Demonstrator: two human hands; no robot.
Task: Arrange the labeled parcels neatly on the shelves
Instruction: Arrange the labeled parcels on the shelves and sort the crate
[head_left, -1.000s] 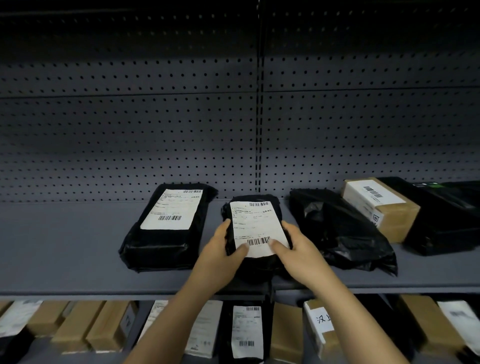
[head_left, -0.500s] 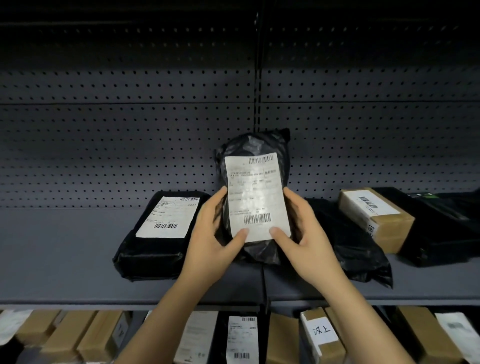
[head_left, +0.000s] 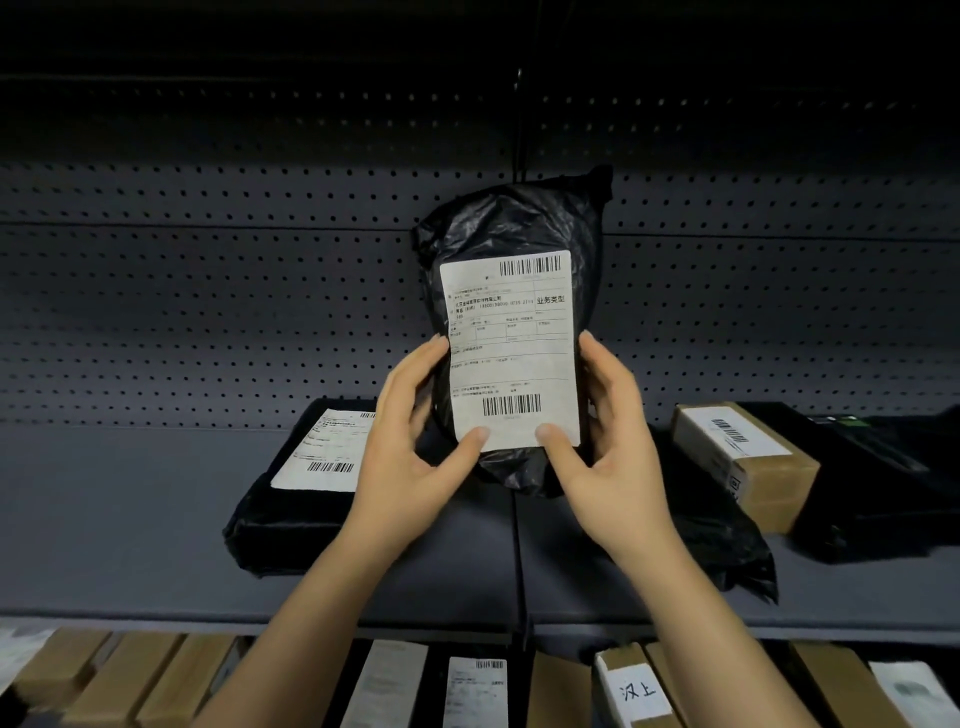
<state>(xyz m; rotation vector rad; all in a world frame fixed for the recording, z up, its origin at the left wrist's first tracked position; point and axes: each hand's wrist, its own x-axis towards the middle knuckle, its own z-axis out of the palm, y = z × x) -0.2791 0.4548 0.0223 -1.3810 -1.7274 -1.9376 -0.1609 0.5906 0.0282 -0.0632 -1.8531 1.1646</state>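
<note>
Left of and below the grip, a flat black parcel (head_left: 291, 514) lies label-up on the shelf (head_left: 130, 519). The left hand (head_left: 410, 457) and right hand (head_left: 613, 457) clasp the small black parcel (head_left: 519, 223) by its sides, thumbs pressed on its label (head_left: 511, 348). It has been lifted off the shelf and stood upright in the air, probably so the label can be read before placing. The label shows "业务类型" between two barcodes. Below and right of the grip, a box (head_left: 636, 691) is handwritten "汉上".
</note>
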